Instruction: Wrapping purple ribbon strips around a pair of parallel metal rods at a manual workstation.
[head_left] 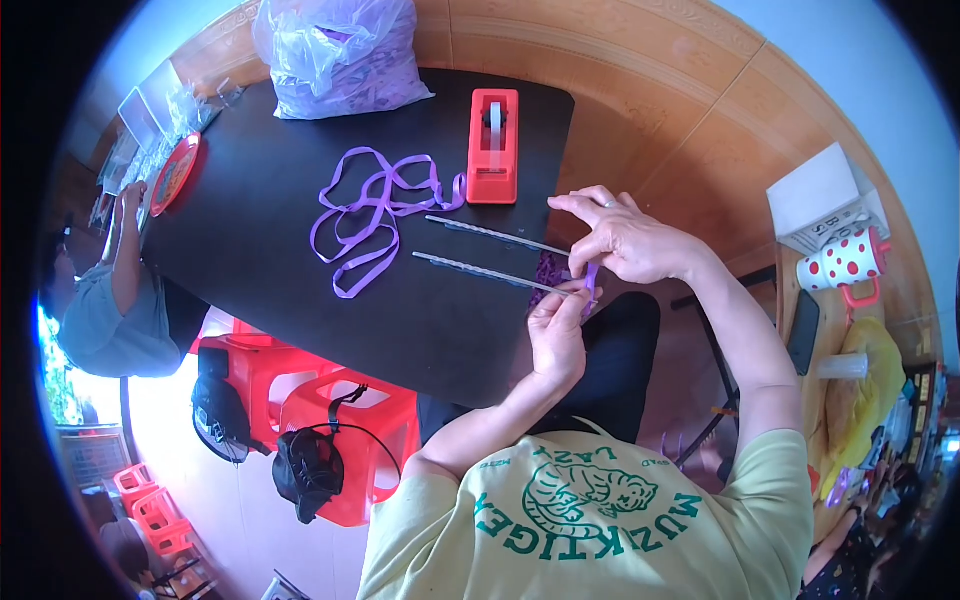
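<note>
Head view, setting: a black table [300,270] seen from above, with the person seated at its right edge.
Left hand [558,335]: thumb and fingers pinched narrow on the near end of a thin clear stick [490,273], seemingly to steady it; the forearm comes up from below.
Right hand [625,240]: arched over from the right, fingertips pinched on a short purple ribbon piece [590,280] right at that stick end, as if wrapping it.
Second stick [495,235]: lies free just beyond, parallel to the first.
Loose purple ribbon [375,210]: heaped mid-table, left of the sticks.
Red tape dispenser [494,147]: stands just beyond the sticks, near the hands.
Plastic bag [335,55]: at the table's far edge.
Another person [110,290]: seated at the far left side.
</note>
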